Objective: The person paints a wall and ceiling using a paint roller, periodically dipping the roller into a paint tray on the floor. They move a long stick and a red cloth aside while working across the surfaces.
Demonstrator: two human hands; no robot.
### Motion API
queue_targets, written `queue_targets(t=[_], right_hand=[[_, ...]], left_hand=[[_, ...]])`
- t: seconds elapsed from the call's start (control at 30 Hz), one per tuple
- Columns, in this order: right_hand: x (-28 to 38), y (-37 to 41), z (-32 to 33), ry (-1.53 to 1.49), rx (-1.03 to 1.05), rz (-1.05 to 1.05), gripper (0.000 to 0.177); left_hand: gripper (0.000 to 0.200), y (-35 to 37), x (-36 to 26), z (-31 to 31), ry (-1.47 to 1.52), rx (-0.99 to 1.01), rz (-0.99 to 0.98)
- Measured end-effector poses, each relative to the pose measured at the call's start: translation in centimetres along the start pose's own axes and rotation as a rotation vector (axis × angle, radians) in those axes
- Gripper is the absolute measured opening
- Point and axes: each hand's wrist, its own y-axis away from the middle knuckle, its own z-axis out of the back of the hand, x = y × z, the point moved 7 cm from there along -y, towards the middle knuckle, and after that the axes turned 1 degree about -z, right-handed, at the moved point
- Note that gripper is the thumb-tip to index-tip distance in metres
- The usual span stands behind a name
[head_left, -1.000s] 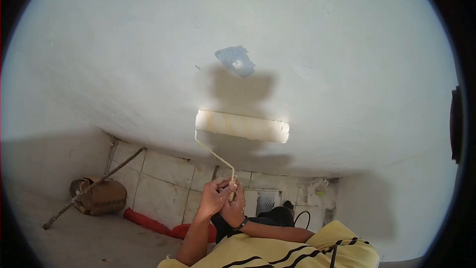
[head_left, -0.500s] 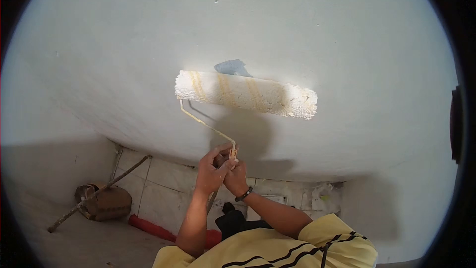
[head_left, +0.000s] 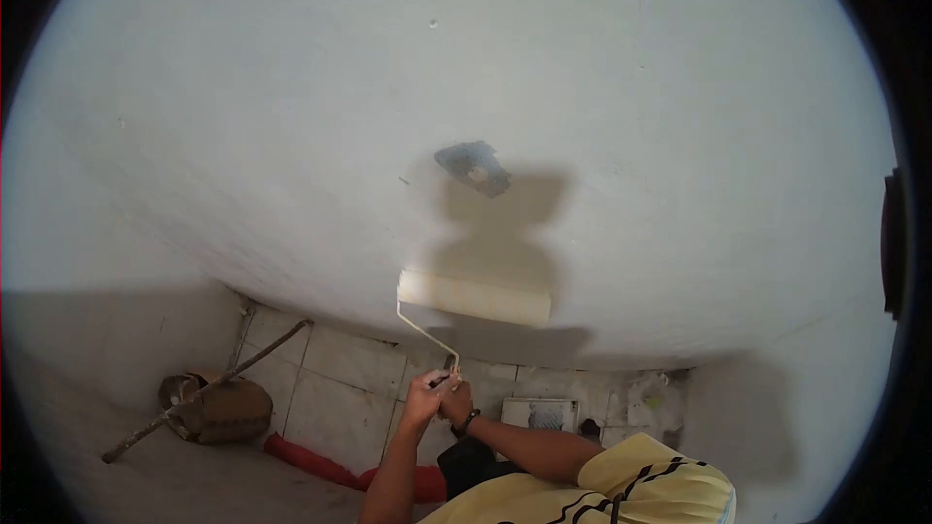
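Observation:
Both hands grip the handle of a paint roller, one close beside the other. My left hand (head_left: 427,396) has its fingers wrapped round the handle just below the bent wire frame. Against it, my right hand (head_left: 456,404), with a dark bracelet at the wrist, is closed on the same handle, most of which is hidden by the fingers. The long pale sleeve of the paint roller (head_left: 476,298) lies almost level at the lower part of the white wall (head_left: 291,136). Above it, a dark bare patch (head_left: 474,167) shows on the wall, partly in shadow.
A white paint tray (head_left: 540,414) lies on the tiled floor (head_left: 340,400) by my right forearm. On the left, a long stick (head_left: 262,354) leans across a brown cardboard container (head_left: 238,414). Red cloth (head_left: 311,461) lies near my left arm. A side wall (head_left: 743,417) stands to the right.
Both hands have drawn the paint roller down the wall, from just under the dark patch to near the wall's foot. More of the patch is now uncovered, and the view has shifted slightly.

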Motion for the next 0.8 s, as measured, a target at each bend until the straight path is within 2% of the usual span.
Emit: queue_targets(t=[0.03, 0.07, 0.13, 0.27, 0.33, 0.37, 0.43, 0.47, 0.53, 0.57, 0.63, 0.77, 0.8], right_hand=[[-4.4, -1.8, -0.2, 0.039, -0.025, -0.085, 0.037], [-2.8, -1.5, -0.3, 0.038, -0.021, -0.071, 0.037], [2.6, 0.9, 0.0, 0.146, -0.072, 0.119, 0.038], [3.0, -1.5, 0.1, 0.272, -0.085, 0.313, 0.037], [6.8, -1.6, 0.0, 0.171, -0.039, 0.418, 0.033], [7.7, -2.0, 0.1, 0.173, -0.042, 0.425, 0.033], [10.5, -2.3, 0.9, 0.382, -0.177, 0.621, 0.031], [12.5, -1.7, 1.3, 0.384, -0.181, 0.629, 0.031], [19.2, 1.8, 1.8, 0.425, -0.183, 0.829, 0.03], [21.1, 2.4, 1.9, 0.427, -0.185, 0.839, 0.03], [23.3, 2.9, 2.4, 0.188, -0.106, 0.72, 0.031], [29.0, 4.8, 3.0, 0.291, -0.14, 0.678, 0.031], [30.6, 5.6, 3.0, 0.286, -0.141, 0.666, 0.032]], left_hand=[[0.014, 0.3, -0.2, 0.1, 0.0, -0.008, 0.029], [0.014, 0.1, 0.0, 0.2, -0.002, -0.01, 0.014], [0.015, -0.2, 0.3, 0.4, -0.028, -0.011, -0.078], [0.016, 0.1, -4.5, -0.3, 0.078, -0.032, -0.081], [0.021, -0.1, -8.5, -0.1, -0.16, -0.082, -0.246], [0.021, -0.1, -10.2, -0.2, -0.159, -0.08, -0.253], [0.02, 0.1, -14.3, -1.0, -0.197, -0.073, -0.371], [0.02, 0.2, -15.6, -1.3, -0.195, -0.072, -0.379], [0.018, 0.4, -18.5, -2.3, -0.174, -0.059, -0.481], [0.018, 0.7, -19.9, -2.7, -0.172, -0.059, -0.491], [0.016, 1.4, -22.3, -3.4, -0.108, -0.035, -0.449], [0.016, 2.8, -27.6, -4.2, -0.055, -0.06, -0.477], [0.017, 3.0, -29.0, -4.2, -0.073, -0.067, -0.569]])
